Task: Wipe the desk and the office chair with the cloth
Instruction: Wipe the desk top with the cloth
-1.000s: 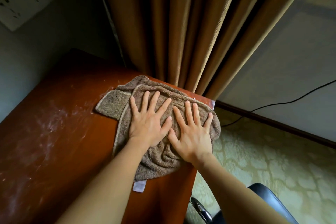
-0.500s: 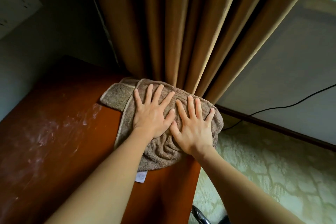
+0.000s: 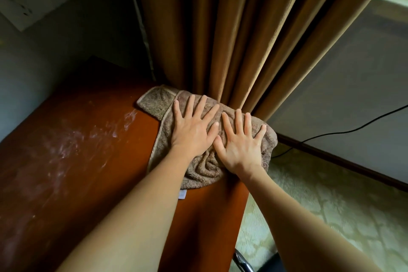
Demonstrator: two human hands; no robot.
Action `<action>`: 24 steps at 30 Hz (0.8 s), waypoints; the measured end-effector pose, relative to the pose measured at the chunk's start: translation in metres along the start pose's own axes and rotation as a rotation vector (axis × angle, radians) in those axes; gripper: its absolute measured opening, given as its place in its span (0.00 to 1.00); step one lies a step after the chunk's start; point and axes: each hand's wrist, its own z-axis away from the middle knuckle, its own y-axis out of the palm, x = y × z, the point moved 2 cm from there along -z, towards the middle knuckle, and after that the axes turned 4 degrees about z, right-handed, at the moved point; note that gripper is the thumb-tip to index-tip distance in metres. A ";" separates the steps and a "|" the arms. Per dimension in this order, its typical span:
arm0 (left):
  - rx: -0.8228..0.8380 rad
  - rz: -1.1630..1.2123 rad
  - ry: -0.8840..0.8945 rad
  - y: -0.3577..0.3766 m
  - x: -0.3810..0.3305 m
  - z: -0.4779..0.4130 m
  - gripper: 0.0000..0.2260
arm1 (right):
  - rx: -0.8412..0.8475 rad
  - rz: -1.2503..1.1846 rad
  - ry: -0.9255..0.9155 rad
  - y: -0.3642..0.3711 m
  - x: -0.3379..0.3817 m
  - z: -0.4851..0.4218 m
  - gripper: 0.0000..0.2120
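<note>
Most of my view is curtain [image 3: 220, 28], hanging in folds down to the desk's far right corner. Below it the desk [image 3: 88, 172] runs reddish-brown, with pale dusty smears [image 3: 72, 139] across its left part, which I judge not yet wiped. The cloth [image 3: 154, 101] lies bunched at that far right corner, its far edge against the curtain. Both my palms lie flat on it, fingers straight and spread, left hand [image 3: 192, 130] beside right hand [image 3: 240, 146]. They press rather than grasp, so the weight spreads and the cloth can drag dust along. The office chair [image 3: 245, 263] barely shows past the near right edge.
</note>
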 end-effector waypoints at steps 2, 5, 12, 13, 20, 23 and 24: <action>0.009 -0.001 0.000 0.000 0.001 0.013 0.27 | 0.019 0.017 -0.009 0.001 0.004 0.011 0.34; 0.020 -0.001 -0.012 -0.002 0.004 0.037 0.27 | 0.040 0.018 -0.024 0.001 0.012 0.031 0.35; 0.054 -0.027 -0.040 -0.010 0.014 0.091 0.27 | 0.061 0.039 -0.042 0.004 0.043 0.072 0.35; 0.059 -0.026 -0.049 -0.012 0.017 0.099 0.27 | 0.064 0.042 -0.049 0.005 0.048 0.078 0.35; 0.064 -0.027 -0.109 -0.015 0.036 0.147 0.27 | 0.075 0.035 -0.115 0.006 0.079 0.110 0.35; 0.066 -0.035 -0.121 -0.017 0.043 0.166 0.27 | 0.078 0.035 -0.133 0.009 0.091 0.126 0.35; 0.070 -0.039 -0.122 -0.017 0.045 0.174 0.27 | 0.078 0.037 -0.140 0.009 0.094 0.132 0.35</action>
